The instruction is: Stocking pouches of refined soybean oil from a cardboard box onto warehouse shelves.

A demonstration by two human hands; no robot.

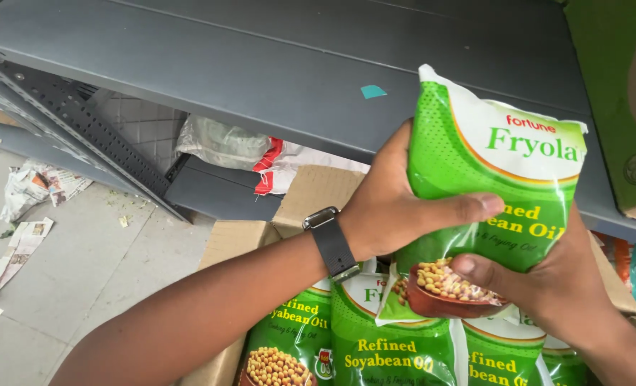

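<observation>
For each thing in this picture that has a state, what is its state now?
green oil pouch: sealed, upright, lifted above the box, held by both hands
left hand: gripping the pouch's left side
right hand: gripping its bottom
cardboard box: open, flaps up
pouches in box: sealed, standing upright
newspaper scraps: crumpled on the floor
</observation>
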